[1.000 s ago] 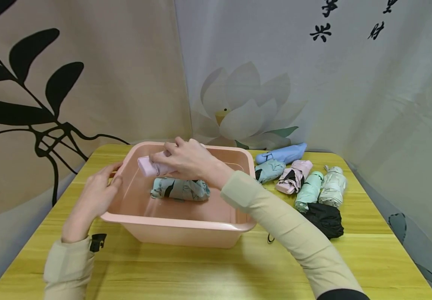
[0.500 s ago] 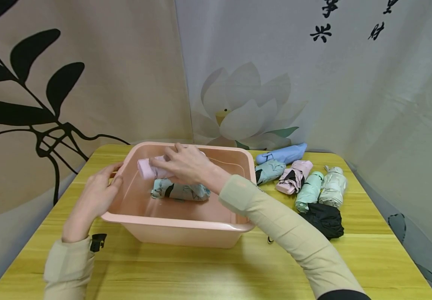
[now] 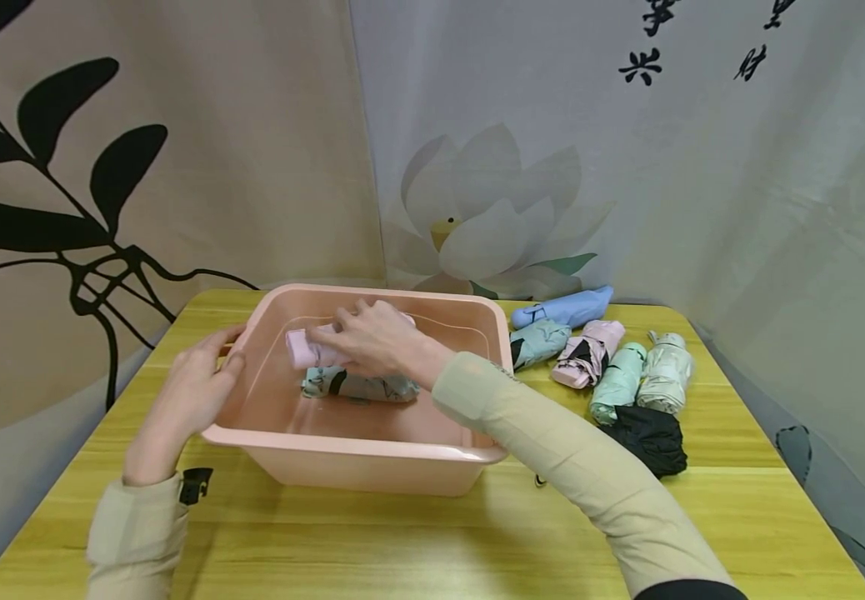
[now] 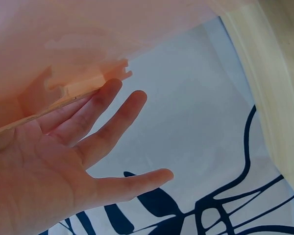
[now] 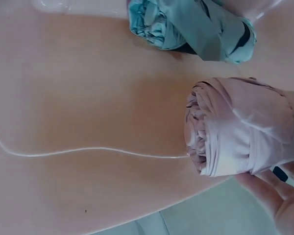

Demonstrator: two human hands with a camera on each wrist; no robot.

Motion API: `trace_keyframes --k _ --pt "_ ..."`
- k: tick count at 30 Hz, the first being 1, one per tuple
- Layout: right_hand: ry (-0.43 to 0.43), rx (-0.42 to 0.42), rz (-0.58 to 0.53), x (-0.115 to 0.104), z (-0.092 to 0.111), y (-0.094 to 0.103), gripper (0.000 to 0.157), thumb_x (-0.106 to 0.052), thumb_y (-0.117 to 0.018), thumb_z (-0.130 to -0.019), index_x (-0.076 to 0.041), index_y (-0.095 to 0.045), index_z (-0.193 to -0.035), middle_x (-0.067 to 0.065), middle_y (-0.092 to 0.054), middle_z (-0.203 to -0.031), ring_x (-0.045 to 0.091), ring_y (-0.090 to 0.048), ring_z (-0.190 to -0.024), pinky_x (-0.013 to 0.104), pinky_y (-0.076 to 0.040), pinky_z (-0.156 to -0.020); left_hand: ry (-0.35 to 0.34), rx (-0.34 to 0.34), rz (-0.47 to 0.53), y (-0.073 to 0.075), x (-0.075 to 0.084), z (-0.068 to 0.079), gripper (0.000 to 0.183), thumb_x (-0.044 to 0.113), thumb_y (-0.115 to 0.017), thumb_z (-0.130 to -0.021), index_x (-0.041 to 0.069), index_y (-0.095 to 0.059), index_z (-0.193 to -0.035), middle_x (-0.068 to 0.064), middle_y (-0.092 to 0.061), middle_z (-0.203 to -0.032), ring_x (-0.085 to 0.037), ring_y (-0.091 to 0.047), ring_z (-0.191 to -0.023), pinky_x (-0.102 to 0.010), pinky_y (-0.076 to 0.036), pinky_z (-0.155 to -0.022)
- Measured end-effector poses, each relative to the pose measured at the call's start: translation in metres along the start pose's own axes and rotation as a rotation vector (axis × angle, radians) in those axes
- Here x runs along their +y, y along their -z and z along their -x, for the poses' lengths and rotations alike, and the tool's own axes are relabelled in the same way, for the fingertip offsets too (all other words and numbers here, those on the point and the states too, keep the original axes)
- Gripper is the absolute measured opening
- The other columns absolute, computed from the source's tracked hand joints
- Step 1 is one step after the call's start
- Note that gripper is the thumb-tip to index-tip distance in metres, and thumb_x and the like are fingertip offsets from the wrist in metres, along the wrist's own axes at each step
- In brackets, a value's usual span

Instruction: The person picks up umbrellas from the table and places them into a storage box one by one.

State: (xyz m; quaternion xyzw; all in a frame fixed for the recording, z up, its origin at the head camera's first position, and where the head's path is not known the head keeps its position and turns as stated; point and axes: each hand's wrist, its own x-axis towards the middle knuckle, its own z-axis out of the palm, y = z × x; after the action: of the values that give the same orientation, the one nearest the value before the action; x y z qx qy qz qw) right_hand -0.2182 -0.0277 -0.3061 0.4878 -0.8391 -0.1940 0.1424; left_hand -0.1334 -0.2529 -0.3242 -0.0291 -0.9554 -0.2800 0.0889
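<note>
A pink plastic basin (image 3: 357, 447) stands on the wooden table. Inside it, my right hand (image 3: 387, 337) grips a rolled, folded lilac umbrella (image 3: 305, 349), whose gathered end faces the camera in the right wrist view. Below and nearer me, a folded grey-teal umbrella (image 3: 372, 387) with dark markings lies on the basin floor; the right hand hides part of its upper edge. At the basin's left rim rests my left hand (image 3: 194, 385). The left wrist view shows its fingers (image 4: 112, 132) extended and spread, some touching the underside of the rim.
Right of the basin lie several folded umbrellas: a blue one (image 3: 563, 308), a grey-teal one (image 3: 541, 342), a pink one (image 3: 590, 353), a mint one (image 3: 620, 379), a pale green one (image 3: 667, 375) and a black one (image 3: 650, 439). A printed curtain hangs behind the table.
My right hand has lowered the lilac umbrella a little further into the basin, shifting it slightly right and nearer the grey-teal one. My left hand stays at the rim.
</note>
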Motion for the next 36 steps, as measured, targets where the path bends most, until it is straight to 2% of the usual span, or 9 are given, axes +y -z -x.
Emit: trace_keyframes --k 10,23,27,29,34,36 --pt "-0.019 -0.056 -0.043 0.000 -0.002 -0.006 0.059 -0.049 -0.053 -0.086 -0.032 -0.029 -0.138 0.003 -0.053 -0.120 0.024 -0.058 -0.097 0.034 -0.053 -0.066 0.010 -0.015 -0.002 0.000 0.000 0.000 0.049 0.026 -0.032 -0.098 0.000 -0.035 -0.139 -0.031 -0.042 -0.133 -0.048 -0.043 -0.115 -0.059 -0.042 -0.084" --pt "-0.032 -0.064 -0.069 -0.001 -0.002 -0.010 0.061 -0.048 -0.053 -0.085 -0.029 -0.029 -0.138 0.003 -0.055 -0.120 0.025 -0.059 -0.098 0.035 -0.053 -0.067 0.019 -0.022 -0.005 0.000 0.000 0.000 0.049 0.027 -0.032 -0.098 0.002 -0.034 -0.140 -0.031 -0.042 -0.133 -0.048 -0.043 -0.116 -0.060 -0.042 -0.085" --pt "-0.040 -0.062 -0.074 0.000 -0.002 -0.012 0.061 -0.046 -0.052 -0.086 -0.027 -0.028 -0.139 0.003 -0.054 -0.123 0.024 -0.059 -0.097 0.034 -0.053 -0.068 0.021 -0.023 -0.004 0.000 0.000 -0.001 0.049 0.028 -0.031 -0.098 0.002 -0.033 -0.140 -0.030 -0.042 -0.134 -0.048 -0.043 -0.116 -0.060 -0.041 -0.085" --pt "-0.044 -0.067 -0.079 0.001 -0.002 -0.014 0.061 -0.045 -0.051 -0.087 -0.028 -0.026 -0.140 0.002 -0.052 -0.126 0.023 -0.061 -0.091 0.033 -0.052 -0.065 0.020 -0.022 -0.003 0.000 0.000 -0.001 0.050 0.028 -0.031 -0.098 0.002 -0.033 -0.140 -0.030 -0.042 -0.134 -0.048 -0.043 -0.116 -0.059 -0.042 -0.085" --pt "-0.061 -0.070 -0.100 0.002 0.000 -0.020 0.051 -0.040 -0.050 -0.089 -0.026 -0.033 -0.135 0.000 -0.056 -0.121 0.020 -0.062 -0.073 0.031 -0.051 -0.057 0.018 -0.018 -0.001 0.000 0.000 -0.001 0.049 0.027 -0.031 -0.097 0.002 -0.034 -0.140 -0.030 -0.042 -0.134 -0.048 -0.043 -0.116 -0.059 -0.042 -0.084" --pt "-0.071 -0.039 -0.109 0.003 0.000 -0.021 0.039 -0.037 -0.047 -0.091 -0.025 -0.042 -0.128 -0.001 -0.061 -0.114 0.020 -0.063 -0.076 0.031 -0.051 -0.058 0.018 -0.019 0.002 0.000 0.000 0.000 0.050 0.027 -0.031 -0.097 0.002 -0.034 -0.140 -0.030 -0.042 -0.134 -0.048 -0.043 -0.117 -0.059 -0.042 -0.085"
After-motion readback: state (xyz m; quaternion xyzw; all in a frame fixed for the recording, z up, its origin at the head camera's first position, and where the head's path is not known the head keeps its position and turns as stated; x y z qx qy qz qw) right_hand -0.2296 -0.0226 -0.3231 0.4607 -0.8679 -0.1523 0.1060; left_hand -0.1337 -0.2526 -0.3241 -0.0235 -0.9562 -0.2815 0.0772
